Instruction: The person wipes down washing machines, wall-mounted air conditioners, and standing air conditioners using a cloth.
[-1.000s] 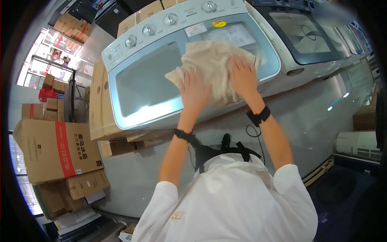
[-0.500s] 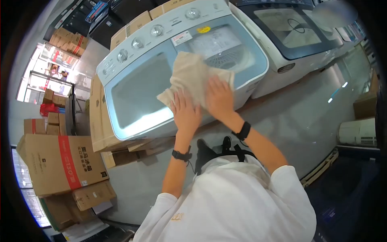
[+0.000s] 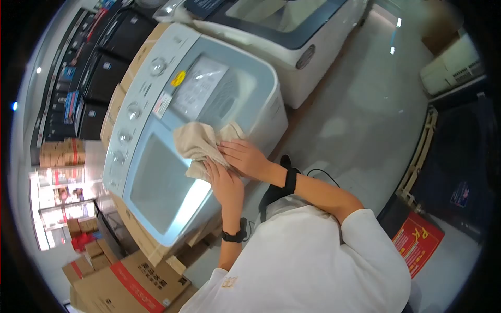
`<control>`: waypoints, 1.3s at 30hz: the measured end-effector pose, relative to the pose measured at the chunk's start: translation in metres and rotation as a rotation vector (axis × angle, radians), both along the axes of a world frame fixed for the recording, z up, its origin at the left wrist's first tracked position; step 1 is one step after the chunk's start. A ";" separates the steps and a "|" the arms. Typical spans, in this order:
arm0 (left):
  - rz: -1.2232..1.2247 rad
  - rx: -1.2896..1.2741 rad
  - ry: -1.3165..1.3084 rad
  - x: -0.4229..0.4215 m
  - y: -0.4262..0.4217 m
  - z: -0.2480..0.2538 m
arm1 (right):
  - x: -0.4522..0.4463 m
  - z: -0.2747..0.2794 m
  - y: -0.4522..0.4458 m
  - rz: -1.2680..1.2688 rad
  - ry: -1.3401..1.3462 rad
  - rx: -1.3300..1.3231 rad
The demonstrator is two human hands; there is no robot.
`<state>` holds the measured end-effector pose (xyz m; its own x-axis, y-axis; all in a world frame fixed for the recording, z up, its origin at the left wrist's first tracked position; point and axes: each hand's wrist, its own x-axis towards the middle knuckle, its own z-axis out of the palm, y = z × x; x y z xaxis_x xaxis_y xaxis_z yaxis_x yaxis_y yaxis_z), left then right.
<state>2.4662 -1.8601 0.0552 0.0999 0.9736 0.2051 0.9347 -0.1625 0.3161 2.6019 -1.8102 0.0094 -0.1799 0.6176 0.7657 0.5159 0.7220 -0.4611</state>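
A beige cloth [image 3: 195, 141] lies bunched and folded over the near edge of a twin-tub washing machine [image 3: 140, 127] with pale blue lids. My left hand [image 3: 225, 183] grips its lower part, fingers curled into the fabric. Close beside it, my right hand [image 3: 245, 158] holds the cloth's right side, and the fingertips of both hands almost meet. Under the clear right-hand lid I see a packet of papers [image 3: 201, 86]; a yellow sticker [image 3: 178, 79] is on the machine near that lid. Round knobs line the control panel [image 3: 136, 99].
Another washing machine [image 3: 313, 68] with a dark lid stands beside this one. Cardboard boxes [image 3: 130, 284] are stacked at lower left. Dark appliances [image 3: 107, 78] line the far left. A red sign [image 3: 417, 242] and a dark chest-like unit [image 3: 449, 172] are at right.
My view has turned, so the machine appears rotated and shifted left. The cloth, more spread out before, is now gathered, and my hands have come closer together on it.
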 end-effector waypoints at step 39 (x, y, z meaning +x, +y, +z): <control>-0.184 0.087 0.008 0.365 0.252 0.041 | 0.433 0.077 0.223 -0.385 -0.311 -0.231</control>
<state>2.8307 -1.6082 0.0962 0.2764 0.9173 0.2864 0.8890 -0.3573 0.2863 3.0346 -1.5874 0.0865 -0.1038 0.8294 0.5489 0.8600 0.3521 -0.3694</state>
